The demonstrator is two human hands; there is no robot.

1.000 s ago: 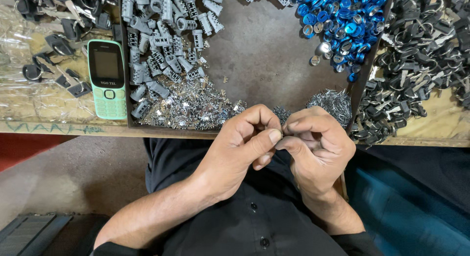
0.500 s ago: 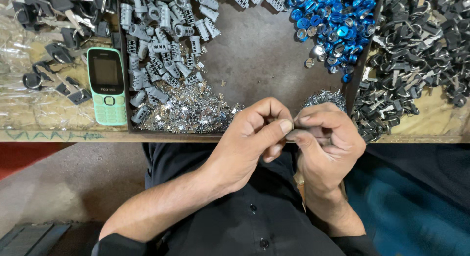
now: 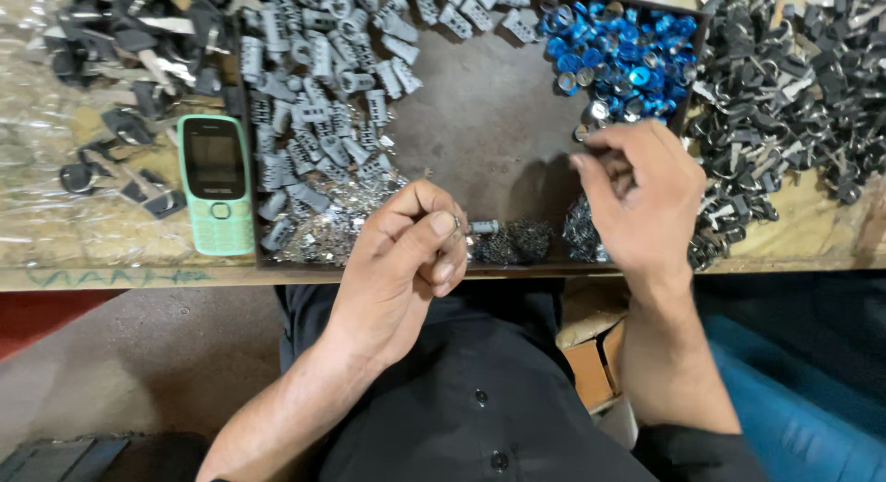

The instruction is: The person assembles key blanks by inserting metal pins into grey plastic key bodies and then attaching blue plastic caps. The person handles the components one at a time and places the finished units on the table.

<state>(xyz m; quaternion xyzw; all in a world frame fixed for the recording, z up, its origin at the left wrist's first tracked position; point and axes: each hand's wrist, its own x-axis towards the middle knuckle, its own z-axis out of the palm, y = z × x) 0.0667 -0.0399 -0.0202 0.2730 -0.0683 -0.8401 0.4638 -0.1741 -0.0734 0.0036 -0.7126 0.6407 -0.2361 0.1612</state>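
**Left hand pinches a small metal cylinder; right hand reaches to the blue rings**

Your left hand (image 3: 406, 261) is closed in a pinch: thumb and forefinger grip a small grey metal cylinder (image 3: 483, 226), which sticks out to the right of your fingertips, just above the near edge of the tray (image 3: 489, 131). The other fingers curl under it.

Your right hand (image 3: 641, 201) is up over the right part of the tray, fingers bent together at the near edge of the pile of blue rings (image 3: 628, 53). Your fingertips sit at the silver pieces at the edge of that pile; whether they already hold one, you cannot tell from this view.

The dark tray holds four kinds of parts. Grey lock barrels (image 3: 314, 104) fill its left side and top. A heap of tiny shiny bits (image 3: 337, 224) lies at the lower left, just beside your left hand. A dark clump of small springs (image 3: 517, 242) sits right under the cylinder you hold, with another clump (image 3: 581, 235) below your right hand. The blue rings fill the top right corner.

Right of the tray lies a heap of black keys (image 3: 794, 85). Left of it rests a green phone (image 3: 217, 182), with more black key parts (image 3: 120, 48) on plastic bags above it.

The cylinder and your right hand are well apart.
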